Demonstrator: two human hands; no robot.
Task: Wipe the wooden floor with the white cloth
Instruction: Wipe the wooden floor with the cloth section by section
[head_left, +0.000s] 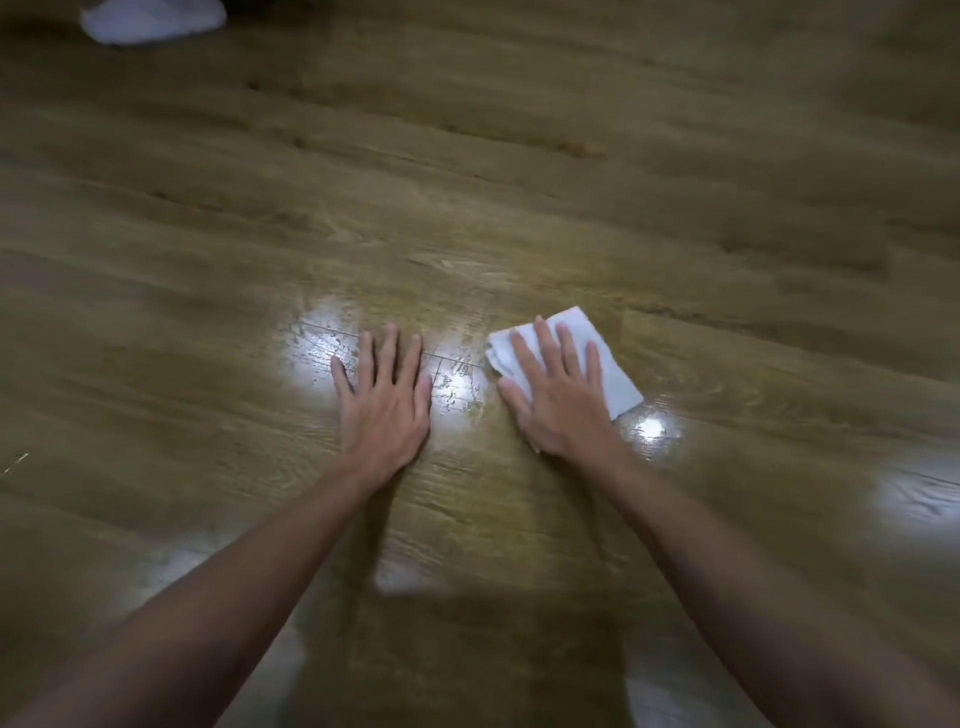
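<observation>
White cloth (605, 364) under flat right hand (558, 402) — left hand (384, 400) splayed on wooden floor (519, 208), neither grip closed.

Floor: wooden floor (519, 156) fills all I see below me, brown planks with dark grain, the boards running slantwise from near left to far right.
Seams: thin joints between my planks show most clearly in the bright middle patch.
Light: several white glare spots (322, 353) lie on the boards in front of me, one more at the right edge and paler ones nearer my body; the surface looks glossy there.
Shadow: a darker band runs down the middle of the floor toward me.
Far left corner: a pale, blurred object (150, 18) lies on the floor at the top edge; I cannot tell what it is.
Sharpness: the edges of my view are smeared and dim.
</observation>
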